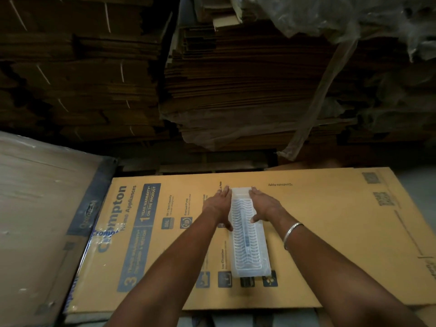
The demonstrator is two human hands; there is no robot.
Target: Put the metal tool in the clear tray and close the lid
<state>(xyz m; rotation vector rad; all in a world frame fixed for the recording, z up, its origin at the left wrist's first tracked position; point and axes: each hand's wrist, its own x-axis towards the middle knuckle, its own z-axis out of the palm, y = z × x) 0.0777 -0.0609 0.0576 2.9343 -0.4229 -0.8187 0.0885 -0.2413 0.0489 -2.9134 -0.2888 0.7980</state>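
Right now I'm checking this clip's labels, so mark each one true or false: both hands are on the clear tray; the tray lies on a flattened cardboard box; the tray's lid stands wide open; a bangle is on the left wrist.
1. Both hands are on the clear tray. True: the left hand and right hand press along its sides.
2. The tray lies on a flattened cardboard box. True.
3. The tray's lid stands wide open. False: it lies flat over the tray.
4. A bangle is on the left wrist. False: it is on the right wrist.
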